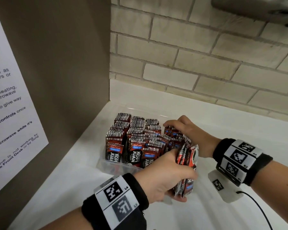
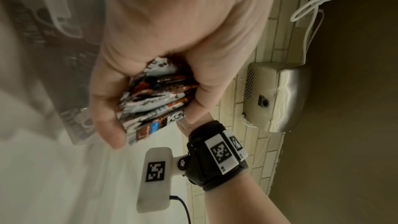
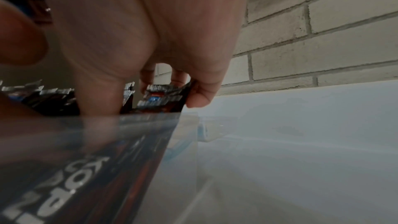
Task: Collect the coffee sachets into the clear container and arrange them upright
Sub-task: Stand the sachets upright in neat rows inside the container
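A clear container stands on the white counter, packed with rows of upright red and black coffee sachets. My left hand grips a loose bundle of sachets just outside the container's near right corner; thumb and fingers clamp the bundle from both sides. My right hand reaches over the container's right side, its fingers curled round the tops of the sachets standing there. In the right wrist view the thumb sits on their near side, behind the container wall.
A brown side panel with a printed notice rises just left of the container. A pale brick wall runs behind. A metal wall unit with a white cord hangs above right. White counter lies to the right.
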Tool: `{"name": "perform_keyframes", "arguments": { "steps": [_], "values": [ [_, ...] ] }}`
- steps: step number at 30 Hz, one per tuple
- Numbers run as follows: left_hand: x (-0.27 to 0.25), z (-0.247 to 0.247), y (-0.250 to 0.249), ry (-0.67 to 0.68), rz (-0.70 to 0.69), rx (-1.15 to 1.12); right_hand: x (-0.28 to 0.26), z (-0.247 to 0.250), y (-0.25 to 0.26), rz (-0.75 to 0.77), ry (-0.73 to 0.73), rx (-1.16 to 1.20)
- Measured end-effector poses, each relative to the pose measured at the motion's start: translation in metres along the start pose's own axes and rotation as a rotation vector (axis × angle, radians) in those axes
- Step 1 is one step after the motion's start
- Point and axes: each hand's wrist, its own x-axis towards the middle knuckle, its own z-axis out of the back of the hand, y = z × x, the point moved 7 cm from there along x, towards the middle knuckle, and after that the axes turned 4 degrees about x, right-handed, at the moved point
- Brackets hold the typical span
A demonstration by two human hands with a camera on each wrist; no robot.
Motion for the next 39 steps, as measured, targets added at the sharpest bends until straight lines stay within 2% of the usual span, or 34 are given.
{"name": "perform_keyframes", "arguments": {
  "steps": [5,10,15,22,25,30,39],
  "values": [
    [0.001,-0.001,-0.002,0.008,0.033,-0.013,-0.003,0.003,-0.001,-0.073,0.009,-0.029],
    [0.003,-0.005,-0.002,0.02,0.055,-0.026,-0.007,0.004,-0.004,0.002,0.005,0.019],
    [0.004,-0.005,-0.004,0.032,0.06,-0.06,-0.006,0.008,0.002,0.025,0.044,-0.095],
    [0.006,-0.003,0.001,0.027,0.038,-0.065,-0.004,0.014,0.003,0.086,-0.016,-0.184],
    [0.007,-0.002,-0.001,0.044,0.081,-0.104,-0.01,0.006,0.0,0.076,-0.018,-0.12],
    [0.01,-0.004,-0.002,0.032,0.114,-0.179,-0.017,0.001,-0.01,0.075,-0.14,0.001],
    [0.02,-0.004,-0.01,-0.05,0.064,-0.297,-0.006,0.024,-0.001,0.104,-0.215,-0.026]
  ]
}}
